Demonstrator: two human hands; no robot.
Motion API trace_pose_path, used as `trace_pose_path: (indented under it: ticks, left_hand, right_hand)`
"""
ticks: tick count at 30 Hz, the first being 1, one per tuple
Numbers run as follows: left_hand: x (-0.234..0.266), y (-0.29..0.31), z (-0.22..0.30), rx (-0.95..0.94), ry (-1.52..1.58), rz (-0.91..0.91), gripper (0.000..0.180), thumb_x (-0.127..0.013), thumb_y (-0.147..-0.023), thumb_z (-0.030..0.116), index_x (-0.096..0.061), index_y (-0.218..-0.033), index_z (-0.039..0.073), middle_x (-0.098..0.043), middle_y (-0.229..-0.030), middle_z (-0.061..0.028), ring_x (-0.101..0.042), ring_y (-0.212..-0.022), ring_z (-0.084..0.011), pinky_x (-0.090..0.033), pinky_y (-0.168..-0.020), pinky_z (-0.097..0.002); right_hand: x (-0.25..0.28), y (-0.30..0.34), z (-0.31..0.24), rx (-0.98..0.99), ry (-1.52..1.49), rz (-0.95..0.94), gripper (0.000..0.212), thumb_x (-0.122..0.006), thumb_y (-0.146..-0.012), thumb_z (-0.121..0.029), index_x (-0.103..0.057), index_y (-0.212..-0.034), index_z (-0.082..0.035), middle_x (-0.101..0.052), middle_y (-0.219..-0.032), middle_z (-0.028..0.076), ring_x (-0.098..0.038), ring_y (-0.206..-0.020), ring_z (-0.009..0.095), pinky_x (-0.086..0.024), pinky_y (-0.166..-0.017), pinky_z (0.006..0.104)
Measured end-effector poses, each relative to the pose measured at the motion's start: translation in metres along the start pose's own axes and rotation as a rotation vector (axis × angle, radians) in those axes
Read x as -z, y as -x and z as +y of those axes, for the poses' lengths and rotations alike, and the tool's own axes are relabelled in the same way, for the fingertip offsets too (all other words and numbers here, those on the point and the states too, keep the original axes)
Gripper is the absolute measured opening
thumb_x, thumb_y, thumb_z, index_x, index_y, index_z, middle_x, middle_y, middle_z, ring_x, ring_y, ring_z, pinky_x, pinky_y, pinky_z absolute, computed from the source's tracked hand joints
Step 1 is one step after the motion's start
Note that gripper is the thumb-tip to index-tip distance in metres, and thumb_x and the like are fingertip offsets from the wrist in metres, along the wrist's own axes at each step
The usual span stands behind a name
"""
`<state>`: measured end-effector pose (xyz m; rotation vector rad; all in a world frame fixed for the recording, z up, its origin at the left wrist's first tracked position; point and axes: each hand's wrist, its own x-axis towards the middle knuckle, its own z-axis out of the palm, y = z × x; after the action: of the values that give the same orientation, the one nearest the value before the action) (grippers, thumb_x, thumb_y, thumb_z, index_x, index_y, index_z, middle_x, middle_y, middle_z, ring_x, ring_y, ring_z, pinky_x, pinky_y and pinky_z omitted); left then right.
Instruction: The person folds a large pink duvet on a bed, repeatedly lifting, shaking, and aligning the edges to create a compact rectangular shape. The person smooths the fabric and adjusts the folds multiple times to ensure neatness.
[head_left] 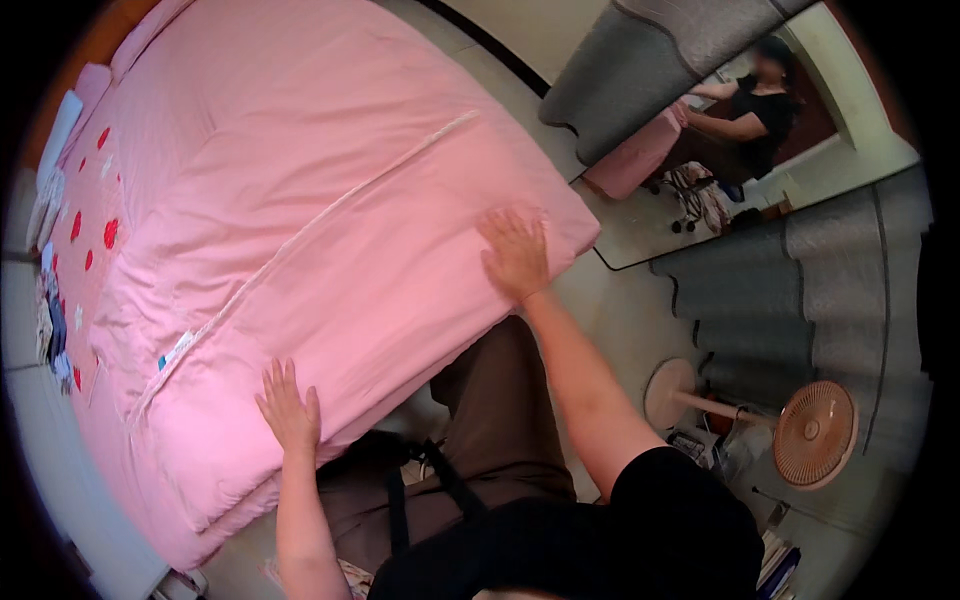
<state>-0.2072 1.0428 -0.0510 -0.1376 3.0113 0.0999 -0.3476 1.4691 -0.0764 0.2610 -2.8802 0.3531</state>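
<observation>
A large pink duvet cover [300, 190] spreads over the bed and drapes down its near side. My left hand [288, 405] lies flat on the near part of the cover, fingers spread. Farther right, close to the corner of the bed, my right hand [516, 255] rests on the same cloth with its fingers apart. Neither hand grips anything. A pale braided strip [300, 245] runs slantwise across the cover beyond both hands. Near its left end sits a small white and teal tag [176, 349]. Wrinkles gather in the cloth at the left.
A pink sheet with red patterns [108, 235] shows at the bed's left, beside folded clothes [55, 310]. On the right stand a pinkish fan [815, 432], grey curtains [780, 290] and a mirror [700, 170]. Books [778, 565] sit at the lower right.
</observation>
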Motion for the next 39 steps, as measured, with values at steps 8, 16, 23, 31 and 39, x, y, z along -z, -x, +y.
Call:
trace_pose_path:
  ticks: [8, 16, 23, 31, 39]
  left_hand:
    - [-0.003, 0.014, -0.055, 0.009, 0.0, 0.018, 0.062, -0.057, -0.083, 0.035, -0.04, -0.139, 0.015, -0.035, -0.147, -0.0077, -0.026, -0.138, -0.0284, -0.013, -0.112, -0.0532]
    - [0.005, 0.026, -0.097, -0.003, 0.007, 0.045, 0.061, -0.052, -0.086, 0.039, -0.038, -0.141, 0.018, -0.032, -0.149, -0.0091, -0.025, -0.138, -0.0307, -0.012, -0.112, -0.0535]
    - [0.007, 0.041, -0.156, 0.2, 0.036, 0.088, 0.062, -0.051, -0.087, 0.046, -0.039, -0.141, 0.018, -0.031, -0.149, -0.0077, -0.024, -0.139, -0.0263, -0.011, -0.113, -0.0526]
    - [0.012, 0.052, -0.212, 0.099, -0.01, 0.195, 0.06, -0.049, -0.088, 0.05, -0.043, -0.138, 0.017, -0.035, -0.147, -0.0045, -0.026, -0.138, -0.0241, -0.01, -0.113, -0.0543]
    - [0.004, 0.073, -0.276, 0.218, 0.12, 0.271, 0.058, -0.05, -0.088, 0.049, -0.046, -0.136, 0.017, -0.038, -0.145, -0.0055, -0.028, -0.137, -0.0252, -0.015, -0.112, -0.0549]
  right_hand:
    - [-0.001, -0.008, 0.028, 0.057, 0.097, -0.011, 0.053, -0.051, -0.08, -0.014, -0.052, -0.132, -0.018, -0.044, -0.143, 0.004, -0.034, -0.136, 0.024, -0.017, -0.113, 0.0457]
    - [-0.008, -0.01, 0.038, -0.061, 0.159, -0.097, 0.051, -0.049, -0.087, -0.02, -0.045, -0.138, -0.021, -0.038, -0.147, 0.002, -0.029, -0.139, 0.024, -0.018, -0.111, 0.0516]
    - [-0.001, -0.015, 0.03, -0.099, 0.355, -0.208, 0.054, -0.044, -0.09, -0.02, -0.036, -0.143, -0.022, -0.03, -0.151, 0.001, -0.026, -0.14, 0.025, -0.018, -0.109, 0.0558]
    - [0.019, -0.016, -0.161, 0.161, 0.383, -0.133, 0.059, -0.056, -0.084, -0.028, -0.04, -0.138, -0.01, -0.032, -0.149, 0.011, -0.027, -0.139, 0.028, -0.015, -0.11, 0.0589]
    - [-0.023, 0.048, -0.384, 0.506, -0.093, -0.418, 0.066, -0.06, -0.083, -0.041, -0.04, -0.14, -0.014, -0.035, -0.147, 0.01, -0.028, -0.138, 0.029, -0.012, -0.109, 0.0616]
